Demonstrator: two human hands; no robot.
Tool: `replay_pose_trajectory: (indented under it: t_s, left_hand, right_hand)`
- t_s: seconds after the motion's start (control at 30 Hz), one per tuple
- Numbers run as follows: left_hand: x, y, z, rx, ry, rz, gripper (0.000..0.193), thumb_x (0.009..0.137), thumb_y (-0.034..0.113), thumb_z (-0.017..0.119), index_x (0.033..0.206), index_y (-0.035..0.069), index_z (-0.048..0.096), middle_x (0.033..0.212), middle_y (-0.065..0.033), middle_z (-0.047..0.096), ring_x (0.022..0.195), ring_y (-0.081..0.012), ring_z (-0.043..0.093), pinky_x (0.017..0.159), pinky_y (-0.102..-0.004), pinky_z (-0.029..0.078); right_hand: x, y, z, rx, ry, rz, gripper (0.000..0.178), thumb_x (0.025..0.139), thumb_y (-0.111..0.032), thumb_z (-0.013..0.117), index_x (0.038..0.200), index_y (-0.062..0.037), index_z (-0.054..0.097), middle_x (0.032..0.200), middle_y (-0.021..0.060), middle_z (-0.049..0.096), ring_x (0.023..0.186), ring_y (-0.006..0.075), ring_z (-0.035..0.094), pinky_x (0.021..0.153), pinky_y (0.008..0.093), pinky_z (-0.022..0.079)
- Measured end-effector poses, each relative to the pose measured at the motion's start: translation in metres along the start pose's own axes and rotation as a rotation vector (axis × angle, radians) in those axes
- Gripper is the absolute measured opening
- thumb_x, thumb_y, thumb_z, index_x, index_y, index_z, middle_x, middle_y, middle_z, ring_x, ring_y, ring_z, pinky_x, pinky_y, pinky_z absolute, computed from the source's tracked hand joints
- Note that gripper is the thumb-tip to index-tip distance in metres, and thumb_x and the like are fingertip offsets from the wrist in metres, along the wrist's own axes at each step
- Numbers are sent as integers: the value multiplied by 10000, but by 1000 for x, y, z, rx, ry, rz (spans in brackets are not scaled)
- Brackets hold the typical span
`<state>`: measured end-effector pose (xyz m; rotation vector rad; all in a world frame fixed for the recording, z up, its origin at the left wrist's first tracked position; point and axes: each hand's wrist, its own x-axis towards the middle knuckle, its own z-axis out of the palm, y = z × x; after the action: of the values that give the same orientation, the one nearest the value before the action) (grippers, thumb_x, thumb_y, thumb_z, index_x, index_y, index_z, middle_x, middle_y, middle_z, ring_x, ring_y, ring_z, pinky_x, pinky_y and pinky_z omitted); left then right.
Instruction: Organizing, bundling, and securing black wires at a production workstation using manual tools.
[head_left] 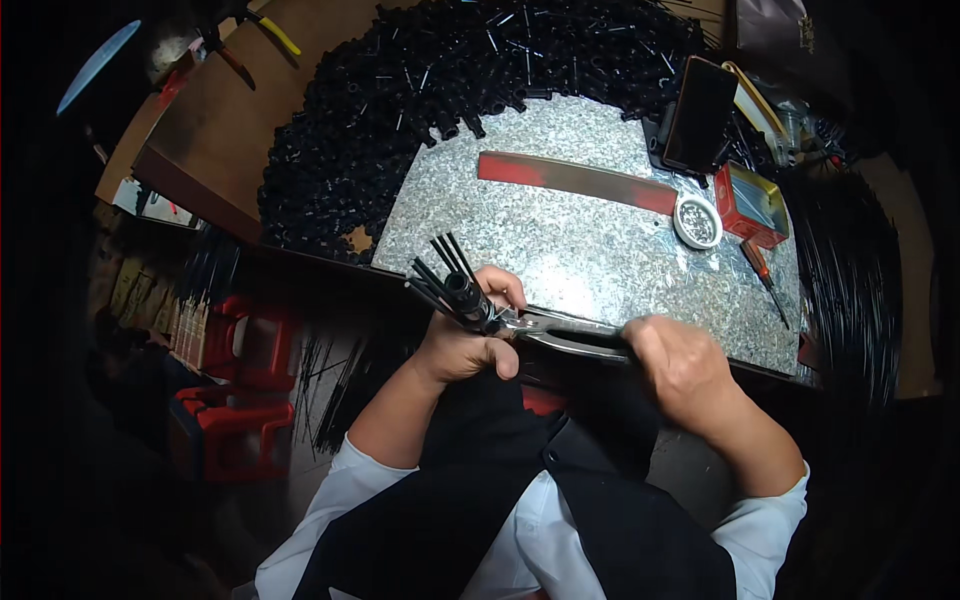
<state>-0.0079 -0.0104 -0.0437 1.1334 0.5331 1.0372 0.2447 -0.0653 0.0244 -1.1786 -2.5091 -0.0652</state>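
My left hand (468, 345) is closed around a black tubular part (459, 288) with several short black rods fanning out from it, in front of the stone slab's near edge. A pair of metal pliers (578, 338) reaches across from the right, its jaws at the base of this part beside my left fingers. Wrapped round the ends of the plier handles is my right hand (685, 368). Fingers hide the exact spot where the jaws meet the part.
The speckled stone slab (450, 210) carries a red-ended metal bar (570, 184), a white bowl (698, 222) of small metal bits, a red tin (752, 208) and a screwdriver (765, 280). Behind lies a heap of black tubular parts (350, 130). A phone (700, 115) stands right; thin black rods (850, 280) hang beyond.
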Motion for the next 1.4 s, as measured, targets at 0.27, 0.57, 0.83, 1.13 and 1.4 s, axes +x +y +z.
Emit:
replay_pose_trajectory:
  t_s: [0.27,0.57,0.83,1.13,1.4]
  left_hand:
    - [3,9,14,200,52,2,672,429,544,826,778,11,615,739,-16,605,657,-83,560,591,-219,440]
    - [6,10,6,191,39,82,546,492,353,869,842,20,615,737,11,581,677,-75,544,600,-218,431]
    - [6,11,6,240,34,86,502,504,285,891,827,18,614,747,-5,587,685,-79,540,610,-226,425]
    - [8,16,1,214,-83,70,646,441,448,883,849,22,621,772,4,582,702,-67,529,626,-209,416]
    - [9,16,8,269,71,59,641,469,491,865,834,23,620,744,9,579,683,-65,524,612,-216,415]
  right_hand:
    - [7,-1,-16,1436,-970,743,317,779,-58,725,988,-21,490,749,11,502,658,132,630,558,274,498]
    - [-1,-12,-18,1575,-715,780,260,961,-232,505,1004,24,514,791,88,634,616,138,617,575,267,510]
    - [-3,-16,6,452,-66,64,611,728,-150,772,1178,29,398,927,196,571,770,324,613,637,353,494]
    - [-12,8,7,1707,-846,750,208,965,-205,471,906,-8,500,709,128,616,547,186,609,523,310,503]
    - [-3,-8,14,171,-106,151,621,791,-177,691,1298,2,380,767,165,557,739,280,588,677,358,458]
